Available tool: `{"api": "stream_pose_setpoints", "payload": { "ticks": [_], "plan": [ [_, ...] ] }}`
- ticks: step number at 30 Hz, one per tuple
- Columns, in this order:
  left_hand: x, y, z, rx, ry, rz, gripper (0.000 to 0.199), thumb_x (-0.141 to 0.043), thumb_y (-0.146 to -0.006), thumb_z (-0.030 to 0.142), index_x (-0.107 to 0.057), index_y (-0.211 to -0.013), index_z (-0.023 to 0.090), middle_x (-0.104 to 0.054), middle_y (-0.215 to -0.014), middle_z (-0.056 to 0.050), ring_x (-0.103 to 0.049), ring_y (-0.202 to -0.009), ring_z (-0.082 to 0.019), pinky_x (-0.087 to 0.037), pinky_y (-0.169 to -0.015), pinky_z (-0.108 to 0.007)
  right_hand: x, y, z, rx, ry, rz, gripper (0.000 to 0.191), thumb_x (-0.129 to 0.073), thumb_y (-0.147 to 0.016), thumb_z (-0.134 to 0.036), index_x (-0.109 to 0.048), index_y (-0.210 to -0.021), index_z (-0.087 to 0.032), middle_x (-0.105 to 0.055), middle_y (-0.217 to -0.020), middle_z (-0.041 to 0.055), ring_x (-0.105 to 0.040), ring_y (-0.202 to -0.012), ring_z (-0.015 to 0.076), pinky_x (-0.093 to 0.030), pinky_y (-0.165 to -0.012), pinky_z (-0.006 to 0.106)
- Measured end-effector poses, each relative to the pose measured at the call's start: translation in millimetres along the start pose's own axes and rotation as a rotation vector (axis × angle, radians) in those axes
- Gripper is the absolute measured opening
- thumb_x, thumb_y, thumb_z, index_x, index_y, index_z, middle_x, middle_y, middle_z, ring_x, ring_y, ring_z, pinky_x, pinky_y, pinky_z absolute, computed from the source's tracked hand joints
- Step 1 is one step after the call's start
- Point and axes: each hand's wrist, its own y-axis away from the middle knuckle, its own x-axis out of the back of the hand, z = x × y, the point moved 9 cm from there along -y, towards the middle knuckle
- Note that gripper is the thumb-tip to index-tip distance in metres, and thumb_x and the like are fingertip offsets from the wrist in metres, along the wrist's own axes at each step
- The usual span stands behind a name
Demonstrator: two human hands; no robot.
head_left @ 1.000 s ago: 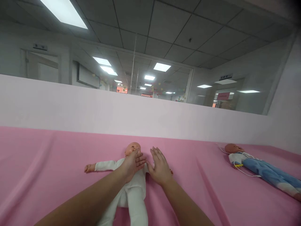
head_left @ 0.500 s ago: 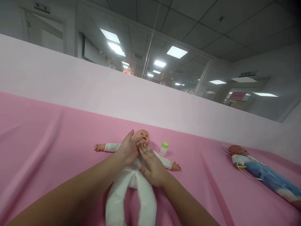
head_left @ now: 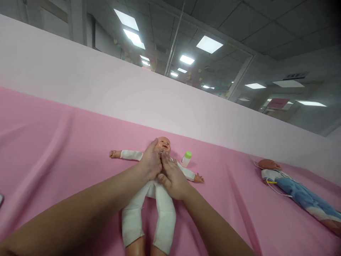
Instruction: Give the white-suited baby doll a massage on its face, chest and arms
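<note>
Baby doll (head_left: 149,199) in white romper, supine on pink sheet, arms spread, legs toward camera, face up, chest covered by hands.

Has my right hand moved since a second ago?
Yes. The right hand went from the sheet beside the doll onto its chest.

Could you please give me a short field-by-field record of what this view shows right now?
Surface: pink sheet
Doll in white: doll in a white suit, on its back, arms spread
Left hand: left hand on the doll's upper chest, by the chin
Right hand: right hand on the doll's chest, touching the left hand
Bottle: small bottle with green cap, beside the doll's head
Second doll: doll in blue, lying far right
</note>
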Motion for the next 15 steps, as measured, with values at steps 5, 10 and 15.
{"api": "stream_pose_setpoints", "payload": {
  "ticks": [5,10,15],
  "plan": [
    [18.0,-7.2,44.1,-0.191,-0.011,0.106,0.087,-0.049,-0.095,0.068,-0.034,-0.155,0.007,-0.065,-0.13,-0.022,-0.067,-0.116,-0.03,-0.057,-0.091,-0.038,-2.3,1.0,-45.7,0.122,-0.069,-0.035,0.095,-0.023,-0.098,-0.078,0.007,-0.167,-0.018,-0.006,-0.174,0.0139,-0.006,-0.162,0.0306,-0.01,-0.13,0.059],
    [13.1,-5.0,7.1,-0.106,0.02,0.145,0.083,-0.055,-0.09,0.073,-0.048,-0.148,0.015,-0.065,-0.134,-0.017,-0.065,-0.12,-0.031,-0.057,-0.095,-0.039,5.3,-3.5,-50.3,0.129,-0.102,0.04,0.101,-0.021,-0.095,-0.082,0.011,-0.166,-0.018,-0.001,-0.174,0.0118,0.002,-0.161,0.0314,-0.007,-0.13,0.058],
    [-5.6,3.2,-21.2,0.046,0.02,0.027,0.08,-0.053,-0.091,0.074,-0.058,-0.137,0.009,-0.067,-0.128,-0.022,-0.064,-0.122,-0.036,-0.053,-0.104,-0.045,3.4,-4.5,-11.8,0.034,-0.08,0.045,0.095,-0.023,-0.099,-0.077,0.002,-0.167,-0.016,-0.007,-0.174,0.0155,-0.006,-0.161,0.0326,-0.006,-0.129,0.061]
  ]
}}
